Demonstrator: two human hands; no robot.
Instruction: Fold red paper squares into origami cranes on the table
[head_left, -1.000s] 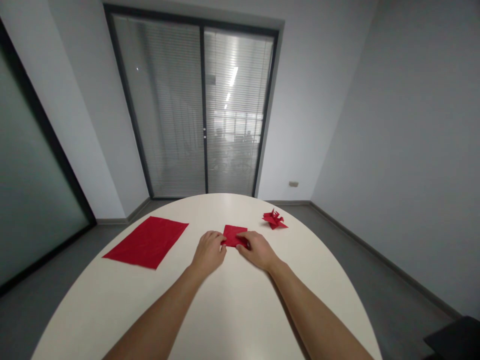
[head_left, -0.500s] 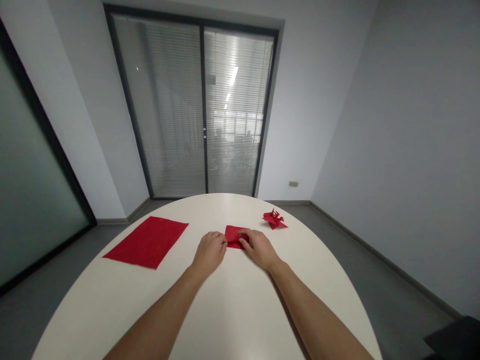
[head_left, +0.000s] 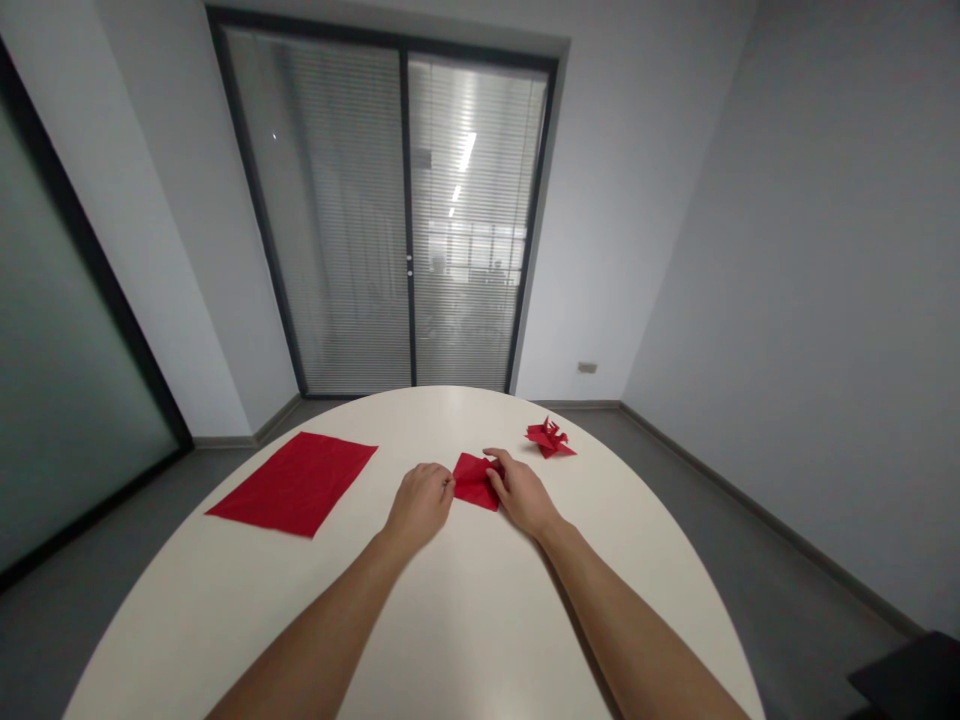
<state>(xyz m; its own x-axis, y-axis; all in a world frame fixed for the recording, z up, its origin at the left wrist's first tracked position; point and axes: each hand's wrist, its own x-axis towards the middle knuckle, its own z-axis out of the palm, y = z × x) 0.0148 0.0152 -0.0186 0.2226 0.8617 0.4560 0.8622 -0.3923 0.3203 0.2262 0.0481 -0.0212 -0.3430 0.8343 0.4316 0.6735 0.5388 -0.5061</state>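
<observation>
A small folded piece of red paper (head_left: pixel 474 482) lies between my hands near the middle of the table. My left hand (head_left: pixel 421 503) is closed, pinching the paper's left corner between thumb and fingers. At the right edge of the paper, my right hand (head_left: pixel 521 492) has its thumb and fingers curled around the side, with the index finger lifted and stretched out over it. The right fingertips partly hide that edge.
A large flat red paper sheet (head_left: pixel 296 485) lies to the left on the round white table (head_left: pixel 450 610). Several folded red paper figures (head_left: pixel 550 438) sit in a cluster at the back right. A dark object (head_left: pixel 911 675) shows at the lower right corner.
The folded paper has turned slightly, its right side now nearer to me, and more of its face shows. My right index finger has lifted. The left hand stays in place.
</observation>
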